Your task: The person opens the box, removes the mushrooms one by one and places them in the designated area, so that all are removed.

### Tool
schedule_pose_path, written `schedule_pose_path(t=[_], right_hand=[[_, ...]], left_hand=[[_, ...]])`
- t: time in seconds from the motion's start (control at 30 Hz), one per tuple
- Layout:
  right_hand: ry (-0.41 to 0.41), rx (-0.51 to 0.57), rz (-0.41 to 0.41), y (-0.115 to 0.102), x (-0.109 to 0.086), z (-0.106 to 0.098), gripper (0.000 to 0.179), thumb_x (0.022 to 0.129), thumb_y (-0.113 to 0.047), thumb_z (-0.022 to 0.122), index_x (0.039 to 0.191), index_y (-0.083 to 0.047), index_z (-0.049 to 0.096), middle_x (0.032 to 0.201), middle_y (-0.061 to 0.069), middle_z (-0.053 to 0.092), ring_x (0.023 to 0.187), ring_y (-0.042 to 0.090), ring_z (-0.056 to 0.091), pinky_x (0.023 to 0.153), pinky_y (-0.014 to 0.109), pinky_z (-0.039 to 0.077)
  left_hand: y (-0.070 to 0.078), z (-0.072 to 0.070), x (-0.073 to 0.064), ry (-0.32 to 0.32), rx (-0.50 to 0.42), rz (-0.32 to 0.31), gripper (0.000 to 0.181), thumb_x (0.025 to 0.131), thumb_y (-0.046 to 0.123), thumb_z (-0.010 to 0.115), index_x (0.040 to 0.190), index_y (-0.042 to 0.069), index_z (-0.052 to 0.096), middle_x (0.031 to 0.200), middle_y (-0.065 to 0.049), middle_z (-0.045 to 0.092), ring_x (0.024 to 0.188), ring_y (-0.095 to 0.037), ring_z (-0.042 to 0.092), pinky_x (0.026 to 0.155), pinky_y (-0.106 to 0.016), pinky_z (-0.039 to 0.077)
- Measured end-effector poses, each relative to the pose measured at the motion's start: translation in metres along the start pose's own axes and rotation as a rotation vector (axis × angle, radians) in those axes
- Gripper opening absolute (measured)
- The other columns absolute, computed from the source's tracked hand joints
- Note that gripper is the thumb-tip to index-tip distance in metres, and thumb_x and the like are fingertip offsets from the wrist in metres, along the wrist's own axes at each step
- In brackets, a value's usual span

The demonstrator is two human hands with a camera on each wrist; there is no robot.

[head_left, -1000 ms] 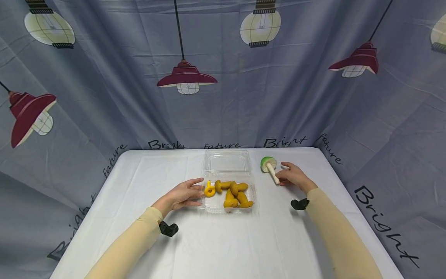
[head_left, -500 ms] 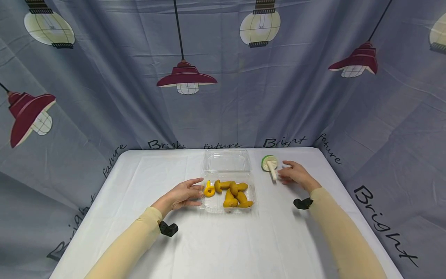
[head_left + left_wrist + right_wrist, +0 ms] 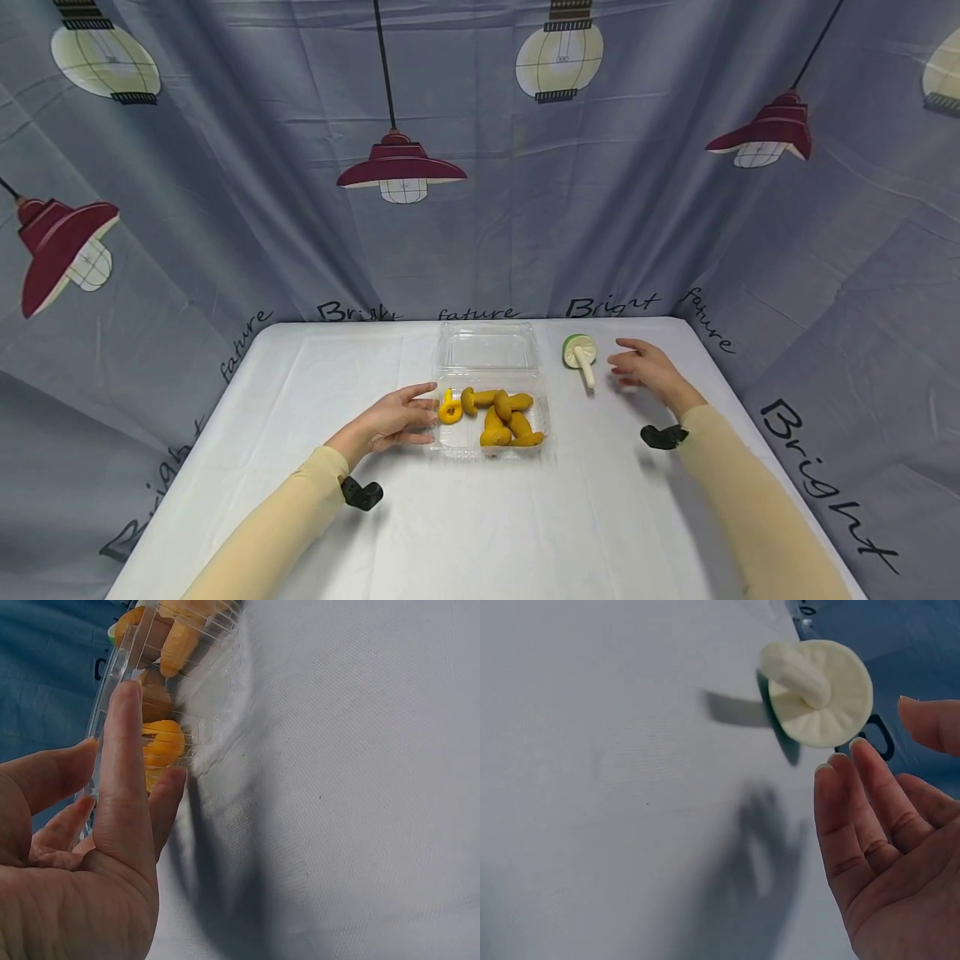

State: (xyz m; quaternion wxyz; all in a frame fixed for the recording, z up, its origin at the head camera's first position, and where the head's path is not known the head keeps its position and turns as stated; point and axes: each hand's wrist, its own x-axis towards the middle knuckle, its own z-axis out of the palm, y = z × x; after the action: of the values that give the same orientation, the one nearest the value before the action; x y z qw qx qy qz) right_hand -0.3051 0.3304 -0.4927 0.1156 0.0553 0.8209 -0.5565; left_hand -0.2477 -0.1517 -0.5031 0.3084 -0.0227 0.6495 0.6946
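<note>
Two hands on a white table, one by a clear box and one by a toy mushroom.

The left hand lies with straight fingers touching the left side of the clear plastic box; it holds nothing; the box has its lid open and is full of little yellow toy mushrooms; the right hand is lifted a bit with its fingers spread and loose, holding nothing; the green toy mushroom lies on its side on the white tablecloth, just right of the box and near the right hand but not touching it; a grey curtain with lamp pictures hangs behind.
</note>
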Motion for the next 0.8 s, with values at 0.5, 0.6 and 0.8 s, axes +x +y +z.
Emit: schedule_pose_path(t=[0.5,0.6,0.8], right_hand=[[-0.04,0.04,-0.119,-0.023,-0.008,0.001,0.07,0.103,-0.018,0.064,0.161,-0.003,0.027,0.144,0.028,0.047,0.126,0.041,0.055,0.101,0.046,0.056],[-0.071,0.034,-0.147,-0.03,-0.012,0.009,0.07,0.103,-0.018,0.065,0.16,-0.001,0.029,0.142,0.029,0.05,0.127,0.043,0.054,0.102,0.049,0.055],[-0.144,0.006,-0.227,-0.04,-0.017,0.025,0.068,0.102,-0.019,0.067,0.158,-0.003,0.034,0.146,0.027,0.05,0.128,0.039,0.055,0.104,0.05,0.053]], left_hand=[[-0.001,0.001,-0.002,-0.002,-0.005,0.006,0.073,0.099,-0.003,0.063,0.162,0.017,0.031,0.164,-0.023,0.027,0.13,-0.035,0.057,0.086,-0.041,0.062],[-0.001,0.001,-0.002,-0.003,-0.006,0.004,0.074,0.099,-0.002,0.064,0.162,0.017,0.031,0.164,-0.023,0.027,0.13,-0.035,0.056,0.087,-0.042,0.062],[-0.001,0.001,-0.001,0.0,-0.01,-0.002,0.074,0.099,-0.002,0.064,0.162,0.017,0.031,0.165,-0.023,0.026,0.132,-0.035,0.054,0.088,-0.042,0.062]])
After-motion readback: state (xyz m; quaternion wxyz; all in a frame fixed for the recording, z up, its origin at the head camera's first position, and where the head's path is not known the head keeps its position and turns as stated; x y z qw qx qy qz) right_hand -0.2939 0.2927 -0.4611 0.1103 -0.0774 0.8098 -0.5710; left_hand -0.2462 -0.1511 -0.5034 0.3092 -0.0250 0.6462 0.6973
